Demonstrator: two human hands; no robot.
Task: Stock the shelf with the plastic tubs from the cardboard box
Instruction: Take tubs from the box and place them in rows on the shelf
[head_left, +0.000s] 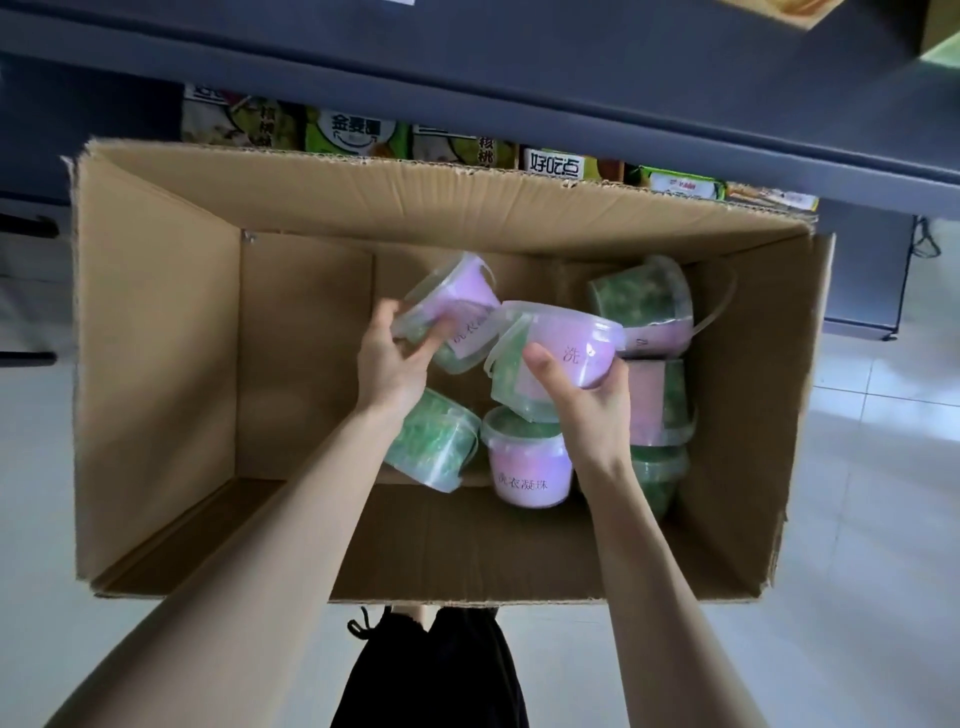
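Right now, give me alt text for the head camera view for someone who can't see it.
Two bare hands each hold a clear plastic tub with a pink label, left hand and right hand, over an open cardboard box. More tubs lie in the box, and a shelf of packaged snacks stands behind.

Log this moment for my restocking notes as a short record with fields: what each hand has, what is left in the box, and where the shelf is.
left hand: grip closed on a tilted tub, pink label up
right hand: grip closed on a second tub, also tilted
cardboard box: open, on the floor, left half bare
loose tubs: about five at the right side, some on their sides
shelf: beyond the box, snack packs beneath it
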